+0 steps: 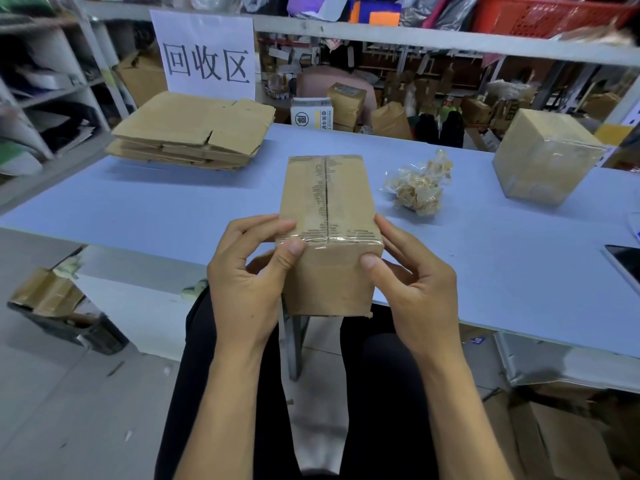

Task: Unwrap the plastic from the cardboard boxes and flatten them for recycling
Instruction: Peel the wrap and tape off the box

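I hold a closed oblong cardboard box [329,216] over the near edge of the pale blue table [138,202]. Torn tape residue runs along its top seam and a strip of clear plastic crosses its near top edge. My left hand [246,285] grips its near left corner, thumb on that plastic strip and fingers on top. My right hand [412,289] grips its near right corner, thumb on the front face. A crumpled wad of removed plastic tape [417,185] lies on the table just right of the box.
A stack of flattened cardboard boxes [194,129] lies at the far left under a white sign [204,53]. A plastic-wrapped cube-shaped box [543,157] stands at the far right. A dark phone or tablet [627,265] lies at the right edge. Shelving surrounds the table.
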